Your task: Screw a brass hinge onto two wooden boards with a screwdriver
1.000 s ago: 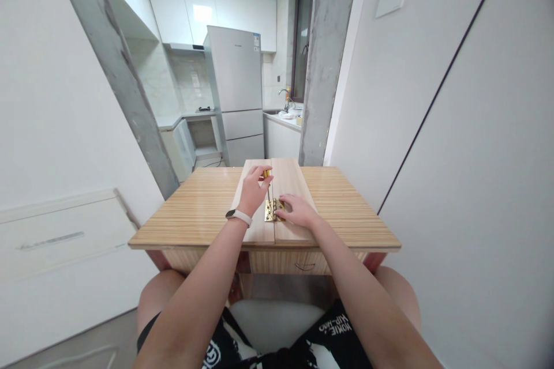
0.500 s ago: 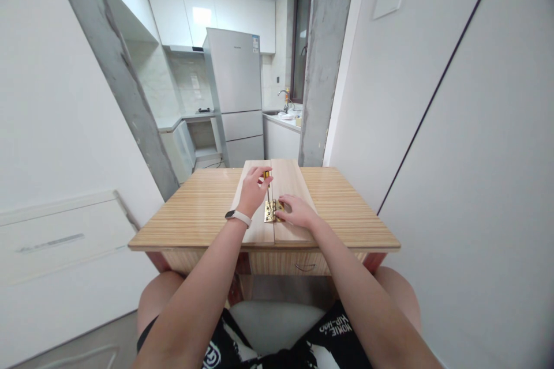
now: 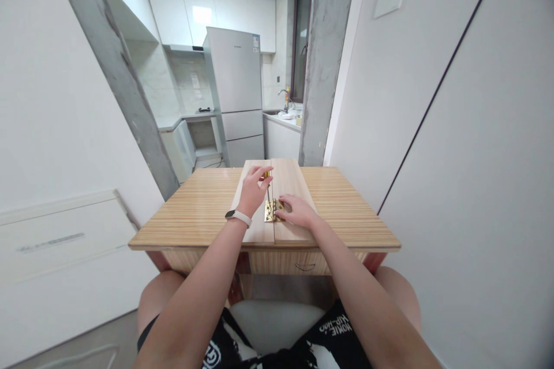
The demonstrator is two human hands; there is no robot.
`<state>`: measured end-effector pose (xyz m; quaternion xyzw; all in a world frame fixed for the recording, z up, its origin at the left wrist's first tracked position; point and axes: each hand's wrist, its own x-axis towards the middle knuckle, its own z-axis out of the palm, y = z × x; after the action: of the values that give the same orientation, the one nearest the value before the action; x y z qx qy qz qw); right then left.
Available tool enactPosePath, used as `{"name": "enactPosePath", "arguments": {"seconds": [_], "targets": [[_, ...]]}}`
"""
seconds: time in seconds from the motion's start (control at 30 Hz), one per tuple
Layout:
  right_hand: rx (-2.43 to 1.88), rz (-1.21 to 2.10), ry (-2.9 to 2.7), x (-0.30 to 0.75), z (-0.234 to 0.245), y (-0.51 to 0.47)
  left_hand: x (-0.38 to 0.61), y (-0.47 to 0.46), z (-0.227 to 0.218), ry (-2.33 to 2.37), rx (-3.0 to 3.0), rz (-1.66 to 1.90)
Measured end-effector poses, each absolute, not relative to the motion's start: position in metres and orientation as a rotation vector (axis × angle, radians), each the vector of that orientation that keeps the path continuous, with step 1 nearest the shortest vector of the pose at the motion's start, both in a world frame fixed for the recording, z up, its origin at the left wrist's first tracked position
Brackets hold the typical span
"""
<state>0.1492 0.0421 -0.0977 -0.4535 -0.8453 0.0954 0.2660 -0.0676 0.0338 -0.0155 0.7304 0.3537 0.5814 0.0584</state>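
Two pale wooden boards (image 3: 291, 176) lie side by side on the desk, their long edges meeting. A brass hinge (image 3: 269, 211) spans the seam near the front, one leaf on each board. My left hand (image 3: 255, 184) is closed around the yellow-and-black handle of an upright screwdriver (image 3: 268, 192), whose shaft reaches down to the hinge's left leaf. Whether a screw sits under its tip is too small to tell. My right hand (image 3: 296, 210) holds the hinge's right leaf down on the right board, fingers partly covering it.
The wood-grain desk (image 3: 350, 207) has a drawer with a metal handle (image 3: 305, 267) at its front, above my knees. Beyond the desk stand a grey fridge (image 3: 238, 81) and a sink counter (image 3: 281, 127). A white wall (image 3: 454, 155) rises close on the right.
The left thumb and fingers have shifted slightly on the screwdriver handle, now covering more of it. The right hand, hinge and boards stay in place.
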Motion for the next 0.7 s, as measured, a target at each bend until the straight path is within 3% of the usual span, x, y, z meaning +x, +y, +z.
{"name": "enactPosePath", "arguments": {"seconds": [0.7], "targets": [[-1.211,0.264,-2.297,0.1495,-0.097,0.0417,-0.0671,0.0363,-0.0169,1.019,2.274,1.709]]}}
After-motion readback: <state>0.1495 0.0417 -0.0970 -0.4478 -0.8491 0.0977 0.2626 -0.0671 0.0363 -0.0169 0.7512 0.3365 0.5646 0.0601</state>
